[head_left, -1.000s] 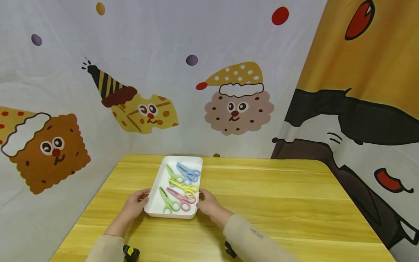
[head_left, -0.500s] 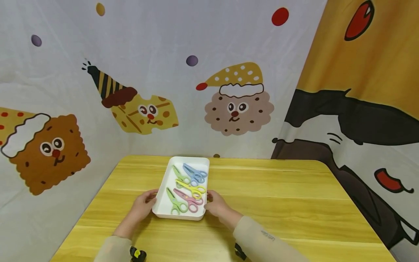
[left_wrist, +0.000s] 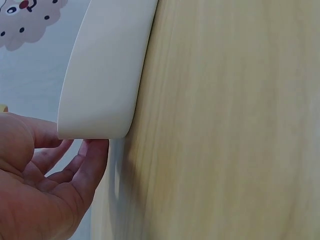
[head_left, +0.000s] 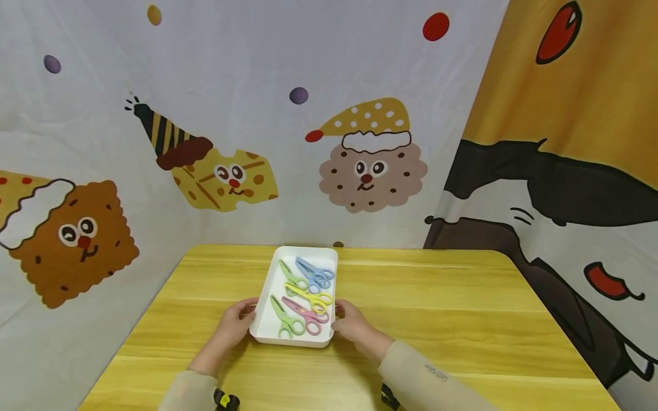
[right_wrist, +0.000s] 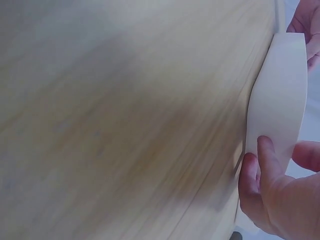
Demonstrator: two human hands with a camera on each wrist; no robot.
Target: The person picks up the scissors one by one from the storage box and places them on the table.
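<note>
A white rectangular tray [head_left: 267, 322] lies toward the table's far side in the head view. In it are several children's scissors: blue [head_left: 307, 267], yellow scissors [head_left: 300, 289], pink scissors [head_left: 297, 308], and green ones, with one green pair [head_left: 279, 311] nearest the front. My left hand [head_left: 233, 324] grips the tray's left side near the front corner. On the opposite side, my right hand [head_left: 357, 326] holds the wall between thumb and fingers. The left wrist view shows the thumb and fingers of the left hand [left_wrist: 47, 187] at the tray's end; whether its base touches the table is unclear.
The yellow wood-grain table [head_left: 442, 319] extends to both sides of the tray. Behind its far edge hangs a white cloth backdrop [head_left: 241, 51] with cartoon prints. Black devices [head_left: 226, 401] are worn at the wrists.
Both hands have moved the tray to the right across the table, in steady steps. The scissors keep their places inside it. The head view has shifted slightly.
</note>
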